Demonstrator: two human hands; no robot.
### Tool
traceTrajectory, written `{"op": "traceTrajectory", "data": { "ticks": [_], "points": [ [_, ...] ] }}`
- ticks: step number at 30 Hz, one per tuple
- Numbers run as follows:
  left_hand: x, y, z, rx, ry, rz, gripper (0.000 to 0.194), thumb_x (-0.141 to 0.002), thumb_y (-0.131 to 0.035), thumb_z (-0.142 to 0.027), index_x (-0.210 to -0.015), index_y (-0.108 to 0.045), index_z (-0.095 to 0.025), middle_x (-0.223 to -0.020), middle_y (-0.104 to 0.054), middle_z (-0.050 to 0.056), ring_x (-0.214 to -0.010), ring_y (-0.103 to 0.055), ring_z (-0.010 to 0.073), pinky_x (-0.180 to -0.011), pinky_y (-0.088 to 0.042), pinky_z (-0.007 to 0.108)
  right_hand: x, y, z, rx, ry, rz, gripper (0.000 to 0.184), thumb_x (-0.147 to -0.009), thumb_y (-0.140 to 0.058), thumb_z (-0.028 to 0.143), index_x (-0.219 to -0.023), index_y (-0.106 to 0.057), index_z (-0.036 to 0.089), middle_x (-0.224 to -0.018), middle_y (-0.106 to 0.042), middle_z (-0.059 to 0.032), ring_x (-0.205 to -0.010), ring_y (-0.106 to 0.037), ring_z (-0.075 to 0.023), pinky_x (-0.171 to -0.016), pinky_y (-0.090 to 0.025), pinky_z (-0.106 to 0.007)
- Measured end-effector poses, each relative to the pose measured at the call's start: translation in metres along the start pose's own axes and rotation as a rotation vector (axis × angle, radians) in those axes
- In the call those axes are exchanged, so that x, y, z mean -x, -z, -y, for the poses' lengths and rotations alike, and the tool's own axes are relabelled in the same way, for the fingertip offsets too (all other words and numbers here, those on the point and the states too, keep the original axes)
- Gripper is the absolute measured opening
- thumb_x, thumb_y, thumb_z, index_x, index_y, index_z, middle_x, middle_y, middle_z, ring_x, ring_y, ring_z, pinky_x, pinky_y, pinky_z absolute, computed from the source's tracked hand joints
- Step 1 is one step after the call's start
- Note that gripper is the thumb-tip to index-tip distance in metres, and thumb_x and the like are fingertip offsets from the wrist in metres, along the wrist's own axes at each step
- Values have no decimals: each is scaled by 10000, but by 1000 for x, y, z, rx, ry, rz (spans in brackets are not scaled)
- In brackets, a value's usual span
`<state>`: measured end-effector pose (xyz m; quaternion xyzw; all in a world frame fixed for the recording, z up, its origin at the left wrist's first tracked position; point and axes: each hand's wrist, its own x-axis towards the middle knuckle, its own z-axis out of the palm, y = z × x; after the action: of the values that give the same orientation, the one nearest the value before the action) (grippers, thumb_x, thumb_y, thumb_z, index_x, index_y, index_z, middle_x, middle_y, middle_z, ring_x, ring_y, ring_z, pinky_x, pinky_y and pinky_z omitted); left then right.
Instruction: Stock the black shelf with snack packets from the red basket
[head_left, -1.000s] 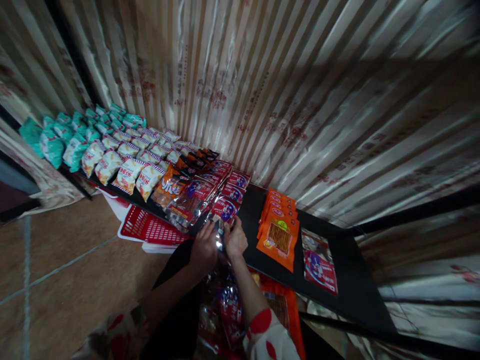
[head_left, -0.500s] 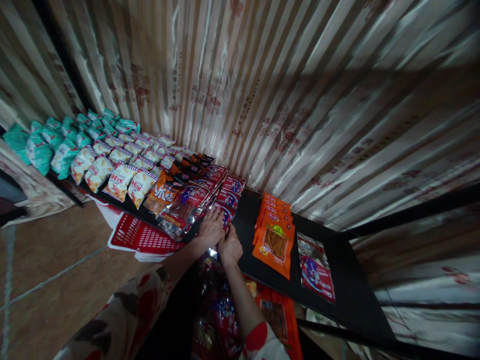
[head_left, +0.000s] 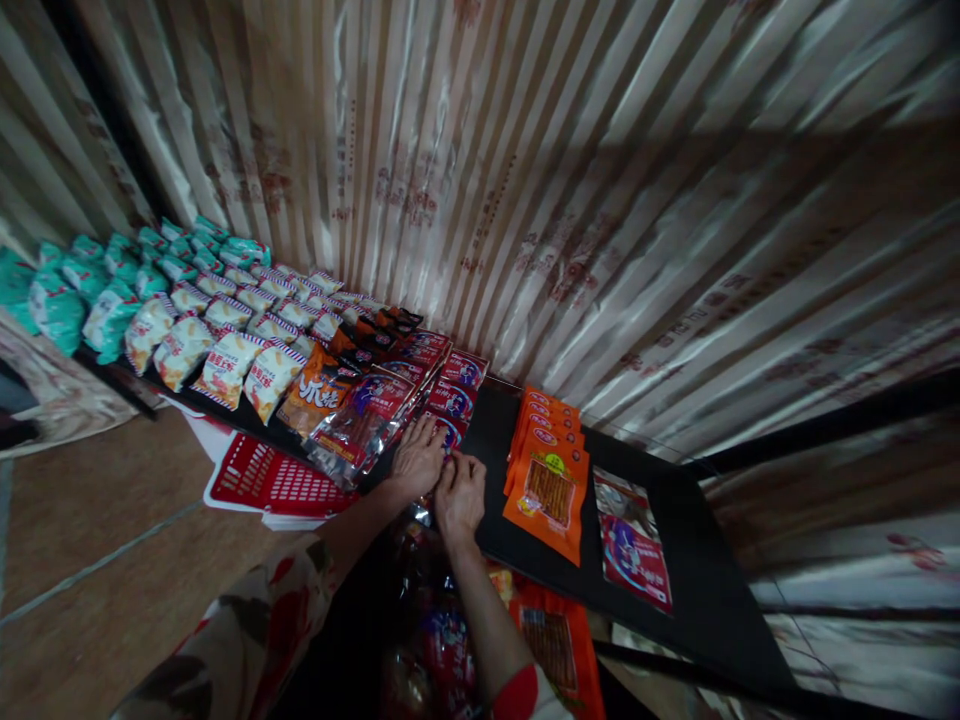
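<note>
My left hand (head_left: 418,458) lies over the front of a red snack packet (head_left: 452,430), its fingers stretched out along the wrapper. Close beside it, my right hand (head_left: 460,495) has its fingers curled on the same packet's right edge. Under my hands the packet's lower part is hidden. Two more packets of the same kind (head_left: 454,400) overlap behind it in a row. To the left is another row of red packets with clear fronts (head_left: 366,415). On the right, orange snack packets (head_left: 553,490) overlap in a row, and a single red packet (head_left: 634,545) lies flat.
White chip bags (head_left: 229,365) and green bags (head_left: 112,315) fill the left end of the black shelf (head_left: 701,560). A red basket (head_left: 300,480) stands below. More packets (head_left: 551,640) are heaped near my body. A pleated curtain (head_left: 600,200) hangs behind.
My view has shifted slightly, so the left-hand goods sit further left. Both hands remain at the same packet, with the right hand's fingers now more curled.
</note>
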<state>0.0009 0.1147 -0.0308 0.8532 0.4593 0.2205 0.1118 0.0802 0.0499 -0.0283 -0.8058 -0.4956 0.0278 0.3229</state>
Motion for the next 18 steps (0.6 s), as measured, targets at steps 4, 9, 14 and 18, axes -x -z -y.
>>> {"op": "traceTrajectory", "data": {
  "ticks": [4, 9, 14, 18],
  "points": [
    [0, -3, 1, -38, -10, 9, 406, -888, -390, -255, -1278, -472, -183, -1400, -398, 120, -1324, -293, 251, -1088, -240, 451, -13, -5, -7, -111, 174, 3, 489, -914, -236, 366, -1204, -541, 118, -1329, -451, -135, -1249, -359, -226, -1017, -320, -411],
    [0, -5, 1, -57, -12, 23, 413, -909, -329, -247, -1290, -463, -162, -1399, -399, 121, -1327, -286, 257, -1080, -255, 462, -30, -12, -12, -107, 236, 201, 574, -930, -159, 409, -1309, -435, 78, -1438, -330, -118, -1358, -201, -187, -1078, -248, -381],
    [1, -8, 2, -51, -3, -12, 419, -903, -339, -261, -1292, -466, -170, -1397, -402, 117, -1321, -292, 281, -1063, -285, 465, -37, -16, -16, -35, 201, 286, 595, -933, -128, 410, -1332, -397, 59, -1435, -329, -125, -1355, -220, -191, -1081, -233, -372],
    [2, -12, 4, -53, -11, -30, 420, -899, -342, -258, -1289, -468, -171, -1395, -402, 123, -1320, -286, 299, -1049, -296, 480, -38, -18, -17, 0, 215, 283, 597, -936, -125, 403, -1317, -419, 50, -1403, -380, -140, -1337, -267, -198, -1089, -210, -382]
  ]
}}
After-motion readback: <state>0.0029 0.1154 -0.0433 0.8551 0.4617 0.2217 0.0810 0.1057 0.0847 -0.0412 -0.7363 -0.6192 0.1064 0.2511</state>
